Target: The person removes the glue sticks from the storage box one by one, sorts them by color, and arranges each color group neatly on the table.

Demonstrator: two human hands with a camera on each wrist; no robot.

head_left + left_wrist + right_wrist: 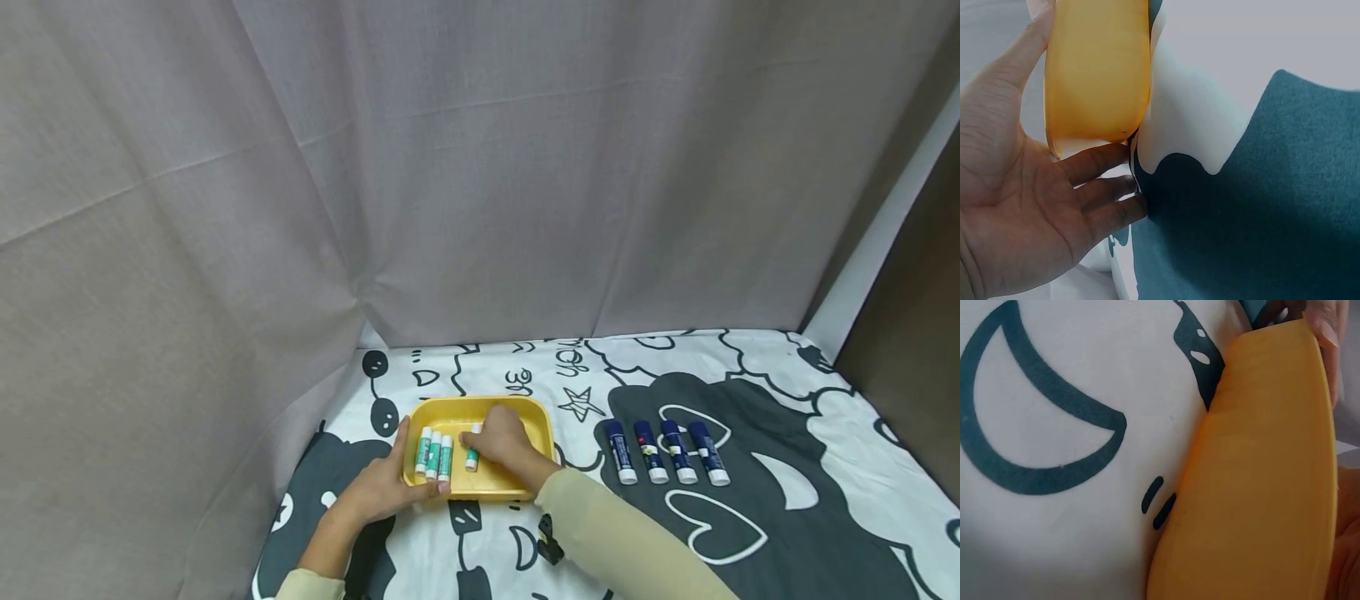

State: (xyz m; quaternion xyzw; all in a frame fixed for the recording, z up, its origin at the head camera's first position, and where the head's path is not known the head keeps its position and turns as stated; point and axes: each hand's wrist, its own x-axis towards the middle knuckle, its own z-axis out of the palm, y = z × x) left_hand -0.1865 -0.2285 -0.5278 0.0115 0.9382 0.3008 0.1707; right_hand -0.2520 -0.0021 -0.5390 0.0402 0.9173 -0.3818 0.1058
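A yellow tray lies on the patterned cloth. Three glue sticks with white and green labels lie side by side in its left part. My right hand reaches over the tray and pinches another green-and-white glue stick, its upper part partly hidden by the fingers. My left hand grips the tray's near left corner, thumb on the front rim and a finger along the left side. In the left wrist view, the left hand's other fingers lie below the tray wall. The right wrist view shows mostly the tray's outer wall.
Several dark blue glue sticks with white caps lie in a row to the right of the tray. The black-and-white cloth covers the surface. A grey curtain hangs behind, and a brown panel stands at the right.
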